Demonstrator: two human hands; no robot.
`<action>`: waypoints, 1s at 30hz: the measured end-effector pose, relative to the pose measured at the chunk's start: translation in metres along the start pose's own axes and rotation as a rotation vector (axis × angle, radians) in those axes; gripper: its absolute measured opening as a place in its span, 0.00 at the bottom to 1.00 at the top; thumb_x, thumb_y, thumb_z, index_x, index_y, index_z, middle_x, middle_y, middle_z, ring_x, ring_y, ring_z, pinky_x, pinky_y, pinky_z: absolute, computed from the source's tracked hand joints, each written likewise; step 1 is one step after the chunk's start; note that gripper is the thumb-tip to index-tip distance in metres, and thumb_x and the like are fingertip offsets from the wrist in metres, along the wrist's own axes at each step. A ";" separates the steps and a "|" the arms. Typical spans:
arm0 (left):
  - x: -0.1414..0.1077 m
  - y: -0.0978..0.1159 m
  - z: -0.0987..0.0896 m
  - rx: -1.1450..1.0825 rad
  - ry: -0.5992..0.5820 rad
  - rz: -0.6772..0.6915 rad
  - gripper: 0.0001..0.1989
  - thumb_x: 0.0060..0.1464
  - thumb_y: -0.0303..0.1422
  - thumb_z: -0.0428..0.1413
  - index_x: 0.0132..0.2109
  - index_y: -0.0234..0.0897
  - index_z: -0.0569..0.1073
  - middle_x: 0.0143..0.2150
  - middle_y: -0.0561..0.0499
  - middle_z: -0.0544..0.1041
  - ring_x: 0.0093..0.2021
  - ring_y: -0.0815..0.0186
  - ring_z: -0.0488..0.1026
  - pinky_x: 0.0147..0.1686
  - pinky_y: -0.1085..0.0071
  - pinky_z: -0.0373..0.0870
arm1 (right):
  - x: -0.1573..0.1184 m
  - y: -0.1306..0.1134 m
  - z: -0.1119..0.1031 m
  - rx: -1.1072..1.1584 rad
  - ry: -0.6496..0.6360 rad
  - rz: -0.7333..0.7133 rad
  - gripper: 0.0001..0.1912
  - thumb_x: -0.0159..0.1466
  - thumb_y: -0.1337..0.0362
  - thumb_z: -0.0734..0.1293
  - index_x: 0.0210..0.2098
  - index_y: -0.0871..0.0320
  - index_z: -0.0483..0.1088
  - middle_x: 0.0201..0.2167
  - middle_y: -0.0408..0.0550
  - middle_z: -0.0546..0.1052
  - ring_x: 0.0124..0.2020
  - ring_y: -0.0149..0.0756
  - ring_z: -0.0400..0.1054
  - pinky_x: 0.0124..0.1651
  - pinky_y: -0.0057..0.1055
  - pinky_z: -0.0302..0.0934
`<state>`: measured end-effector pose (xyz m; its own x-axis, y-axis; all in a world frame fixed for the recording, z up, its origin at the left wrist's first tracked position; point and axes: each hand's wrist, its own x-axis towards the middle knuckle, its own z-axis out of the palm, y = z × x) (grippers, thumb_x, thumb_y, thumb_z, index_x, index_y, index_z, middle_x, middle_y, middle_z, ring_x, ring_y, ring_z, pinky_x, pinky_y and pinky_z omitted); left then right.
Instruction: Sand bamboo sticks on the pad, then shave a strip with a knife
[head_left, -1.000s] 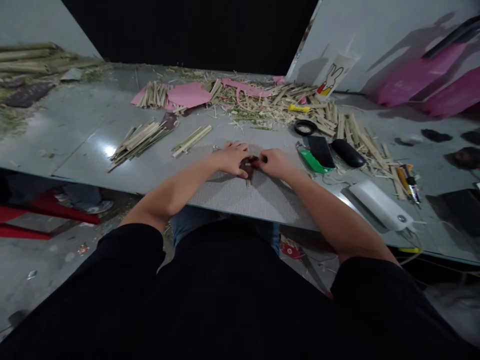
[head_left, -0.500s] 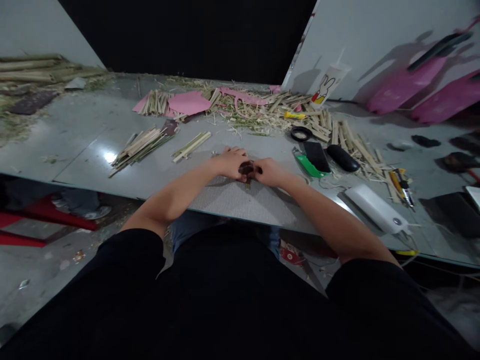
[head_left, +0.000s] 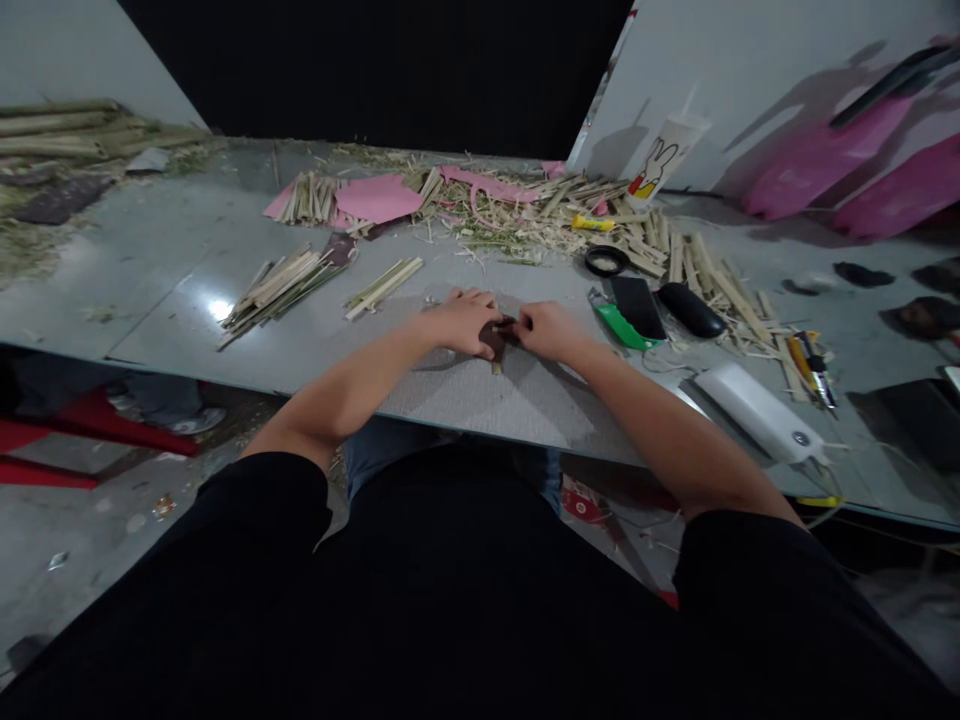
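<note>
On the flat grey desk, the left hand clamps a flat dark-brown piece, a thin pale wooden strip protruding beneath, while the right hand pinches the piece's edge.

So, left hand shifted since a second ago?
No, no visible shift either way: the left hand keeps its spacing from the small bundle of pale strips on its left.

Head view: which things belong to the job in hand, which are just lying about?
Likely in the job:
- brown piece, under the left hand, the right hand at its edge
- strip end poking out below it
- loose strips nearby

Probably just lying about:
- black oval case
- green wrapper
- black ring
- rabbit-print cup
- white box
</note>
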<state>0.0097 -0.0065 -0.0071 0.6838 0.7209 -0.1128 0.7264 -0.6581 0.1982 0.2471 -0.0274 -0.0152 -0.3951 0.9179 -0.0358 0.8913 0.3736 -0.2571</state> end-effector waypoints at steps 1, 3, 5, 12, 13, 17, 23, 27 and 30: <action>0.000 0.000 0.000 -0.001 0.000 -0.002 0.40 0.60 0.56 0.70 0.75 0.48 0.81 0.75 0.35 0.75 0.77 0.32 0.67 0.75 0.39 0.62 | 0.000 0.000 0.001 0.002 -0.009 -0.011 0.11 0.76 0.59 0.72 0.37 0.54 0.82 0.36 0.56 0.85 0.39 0.47 0.74 0.40 0.39 0.58; -0.001 0.002 0.000 0.002 -0.006 -0.001 0.39 0.60 0.55 0.70 0.74 0.46 0.82 0.76 0.34 0.74 0.77 0.32 0.66 0.75 0.39 0.63 | -0.001 -0.001 0.002 0.009 -0.029 -0.041 0.10 0.74 0.59 0.74 0.36 0.53 0.81 0.35 0.54 0.85 0.38 0.47 0.75 0.41 0.39 0.59; -0.002 0.004 -0.001 0.007 -0.018 -0.001 0.39 0.61 0.55 0.70 0.74 0.45 0.82 0.76 0.34 0.74 0.77 0.32 0.67 0.75 0.39 0.63 | 0.000 -0.002 0.001 0.008 -0.027 -0.044 0.10 0.74 0.60 0.74 0.35 0.54 0.81 0.35 0.54 0.85 0.38 0.46 0.74 0.41 0.39 0.58; -0.006 0.011 -0.007 0.008 -0.057 -0.046 0.37 0.62 0.51 0.70 0.74 0.43 0.81 0.79 0.33 0.71 0.80 0.31 0.65 0.78 0.40 0.61 | 0.004 -0.004 0.000 0.016 -0.016 -0.053 0.08 0.74 0.61 0.73 0.38 0.55 0.83 0.34 0.53 0.84 0.37 0.44 0.73 0.40 0.37 0.57; -0.006 0.012 -0.008 0.004 -0.066 -0.047 0.37 0.62 0.51 0.70 0.74 0.43 0.82 0.79 0.33 0.71 0.80 0.32 0.65 0.78 0.41 0.60 | 0.004 -0.004 0.000 0.016 -0.017 -0.055 0.08 0.73 0.61 0.73 0.38 0.55 0.83 0.34 0.53 0.84 0.37 0.44 0.73 0.40 0.37 0.57; -0.008 0.014 -0.009 0.017 -0.060 -0.046 0.40 0.63 0.51 0.69 0.77 0.44 0.79 0.80 0.35 0.71 0.81 0.33 0.64 0.79 0.42 0.60 | 0.007 -0.003 -0.001 0.008 0.001 -0.005 0.11 0.75 0.60 0.71 0.37 0.56 0.82 0.34 0.55 0.83 0.35 0.43 0.70 0.38 0.37 0.53; -0.008 0.015 -0.010 0.028 -0.077 -0.050 0.37 0.63 0.50 0.69 0.75 0.42 0.81 0.79 0.33 0.71 0.80 0.34 0.65 0.78 0.42 0.62 | 0.006 -0.008 -0.003 0.056 -0.065 -0.032 0.10 0.75 0.59 0.74 0.37 0.55 0.83 0.33 0.51 0.83 0.35 0.41 0.70 0.40 0.36 0.55; -0.008 0.014 -0.010 0.029 -0.065 -0.047 0.40 0.63 0.51 0.69 0.78 0.46 0.78 0.78 0.35 0.72 0.80 0.34 0.65 0.76 0.41 0.63 | 0.007 -0.005 -0.008 0.055 -0.056 0.031 0.13 0.75 0.59 0.73 0.35 0.56 0.82 0.33 0.52 0.81 0.35 0.41 0.69 0.39 0.37 0.54; -0.008 0.014 -0.010 0.013 -0.068 -0.054 0.39 0.62 0.52 0.69 0.77 0.49 0.79 0.76 0.36 0.73 0.78 0.35 0.67 0.75 0.43 0.63 | 0.008 -0.005 -0.010 0.072 -0.093 0.024 0.12 0.73 0.60 0.75 0.33 0.56 0.81 0.32 0.50 0.81 0.34 0.39 0.70 0.40 0.36 0.56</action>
<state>0.0137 -0.0189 0.0067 0.6467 0.7391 -0.1884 0.7626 -0.6220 0.1777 0.2420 -0.0210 -0.0047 -0.3962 0.9087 -0.1315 0.8836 0.3385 -0.3236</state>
